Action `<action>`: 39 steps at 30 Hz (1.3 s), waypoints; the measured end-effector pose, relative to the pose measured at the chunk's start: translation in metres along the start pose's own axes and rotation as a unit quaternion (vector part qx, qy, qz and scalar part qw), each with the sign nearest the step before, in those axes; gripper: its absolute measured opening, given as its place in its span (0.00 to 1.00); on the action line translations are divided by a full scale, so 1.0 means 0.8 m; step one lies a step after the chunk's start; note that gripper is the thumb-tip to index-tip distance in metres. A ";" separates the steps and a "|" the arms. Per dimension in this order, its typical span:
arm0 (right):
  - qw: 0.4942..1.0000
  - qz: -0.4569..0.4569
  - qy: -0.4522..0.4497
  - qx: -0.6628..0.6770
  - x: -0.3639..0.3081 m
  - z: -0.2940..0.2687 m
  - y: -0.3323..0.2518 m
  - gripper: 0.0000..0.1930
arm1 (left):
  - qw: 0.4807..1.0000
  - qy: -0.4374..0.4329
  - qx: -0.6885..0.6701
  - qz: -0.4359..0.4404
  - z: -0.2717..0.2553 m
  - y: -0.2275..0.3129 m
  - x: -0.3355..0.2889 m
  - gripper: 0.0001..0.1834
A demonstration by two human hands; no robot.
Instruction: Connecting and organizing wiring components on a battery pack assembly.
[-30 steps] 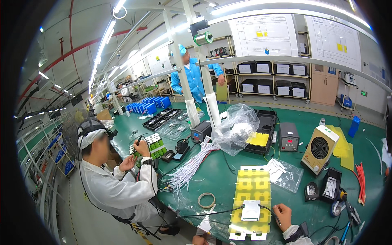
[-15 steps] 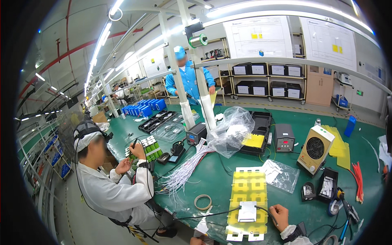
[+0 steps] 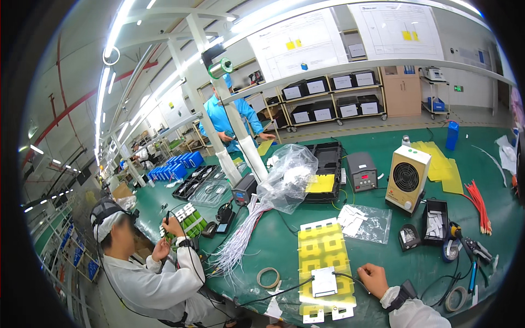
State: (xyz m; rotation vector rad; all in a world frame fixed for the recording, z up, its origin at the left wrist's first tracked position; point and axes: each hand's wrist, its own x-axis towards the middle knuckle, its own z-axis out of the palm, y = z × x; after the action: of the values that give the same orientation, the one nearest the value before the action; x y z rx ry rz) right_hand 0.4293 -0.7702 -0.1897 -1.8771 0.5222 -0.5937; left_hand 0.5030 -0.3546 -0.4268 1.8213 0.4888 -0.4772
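Note:
My right hand [image 3: 374, 280] rests on the green table with its fingers curled in. What they hold, if anything, is hidden. Just left of it lies a strip of yellow translucent sheet [image 3: 321, 252] with square cutouts and white end pieces. On the strip's near part sits a flat white rectangular module [image 3: 324, 281]. A black cable [image 3: 350, 276] leaves the module on each side; the right-hand one runs toward my hand and passes close below it. My left hand is not in view.
A tape roll [image 3: 268, 277] and white wires [image 3: 240, 240] lie left. Beyond are a plastic bag [image 3: 290, 175] and a soldering station [image 3: 362, 170]. Right stand a small fan unit [image 3: 407, 180], a parts box [image 3: 436, 221], pliers [image 3: 477, 250] and red wires [image 3: 477, 208]. A co-worker [image 3: 153, 268] sits at left.
The whole view has swung to the right and tilted, so things sit further left. My right hand stays curled beside the yellow strip. A sliver of hand at the bottom edge has left the view.

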 end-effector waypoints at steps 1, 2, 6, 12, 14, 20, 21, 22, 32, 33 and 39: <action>1.000 0.003 0.002 0.002 0.000 0.000 -0.001 0.12 | 1.000 -0.002 0.012 0.007 -0.002 -0.002 0.001 0.18; 1.000 0.006 0.000 0.001 -0.001 -0.001 -0.003 0.12 | 1.000 -0.001 0.014 0.008 -0.003 -0.004 0.003 0.18; 1.000 0.013 -0.002 0.005 -0.002 -0.002 -0.007 0.12 | 1.000 -0.017 -0.022 -0.007 -0.004 -0.011 0.010 0.18; 1.000 0.010 -0.003 -0.006 -0.001 -0.002 -0.004 0.11 | 1.000 -0.021 -0.006 -0.007 -0.002 -0.013 0.013 0.19; 1.000 0.013 -0.004 -0.002 -0.001 -0.002 -0.007 0.11 | 1.000 -0.019 -0.001 -0.010 -0.001 -0.011 0.012 0.19; 1.000 0.011 -0.005 0.000 0.000 -0.001 -0.013 0.12 | 1.000 -0.023 -0.013 0.017 0.000 -0.022 0.016 0.20; 1.000 0.013 -0.005 -0.001 0.000 0.000 -0.013 0.12 | 1.000 -0.022 -0.014 0.013 0.001 -0.025 0.017 0.20; 1.000 0.008 -0.010 -0.005 0.000 0.000 -0.011 0.12 | 1.000 -0.022 -0.017 0.009 0.002 -0.023 0.017 0.20; 1.000 0.013 -0.002 0.006 -0.001 0.003 -0.001 0.11 | 0.999 -0.021 -0.033 -0.003 0.012 -0.013 0.002 0.21; 1.000 0.015 0.000 0.012 -0.001 0.003 -0.001 0.11 | 0.999 -0.021 -0.033 -0.004 0.012 -0.012 0.001 0.21; 0.999 0.026 -0.014 0.012 -0.002 0.002 -0.009 0.12 | 0.999 -0.019 -0.037 -0.012 0.009 -0.010 0.001 0.21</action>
State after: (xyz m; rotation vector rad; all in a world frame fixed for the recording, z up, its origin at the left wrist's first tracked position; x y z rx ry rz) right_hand 0.4295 -0.7660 -0.1840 -1.8402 0.5412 -0.5364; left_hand 0.4983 -0.3594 -0.4358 1.7341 0.4962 -0.5031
